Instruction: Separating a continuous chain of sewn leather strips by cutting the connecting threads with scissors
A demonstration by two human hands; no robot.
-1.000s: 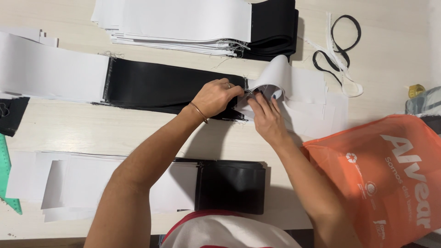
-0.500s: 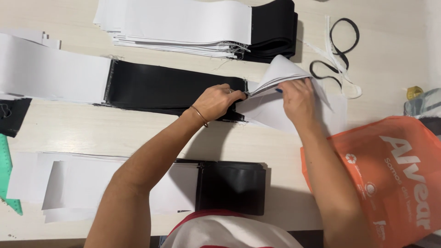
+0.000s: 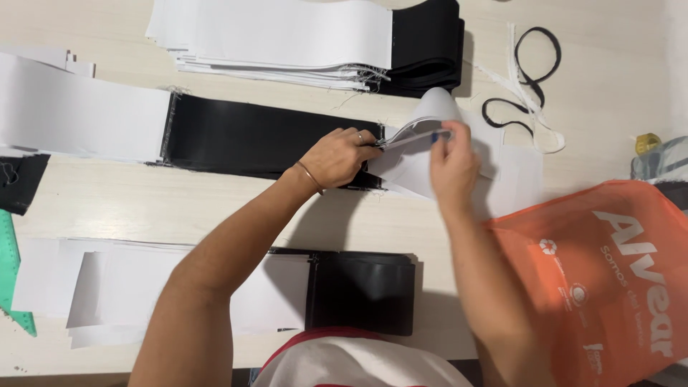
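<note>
the left hand [image 3: 342, 156] was closed and pressed down the near end of a long black fabric strip [image 3: 251, 136] on the wooden table [image 3: 215, 208], while the right hand [image 3: 451, 166] pinched the edge of a curled white sheet [image 3: 430, 118] just beside it, on a small pile of white pieces. behind them lay a stack of white and black strips [image 3: 301, 36], a black elastic loop [image 3: 534, 79] to the right, and an orange bag [image 3: 609, 272] near the right forearm.

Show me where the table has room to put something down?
Bare table runs between the long strip and the near stack, left of the left hand. Another patch lies beyond the orange bag, right of the black loop. Around the right hand it's crowded.
</note>
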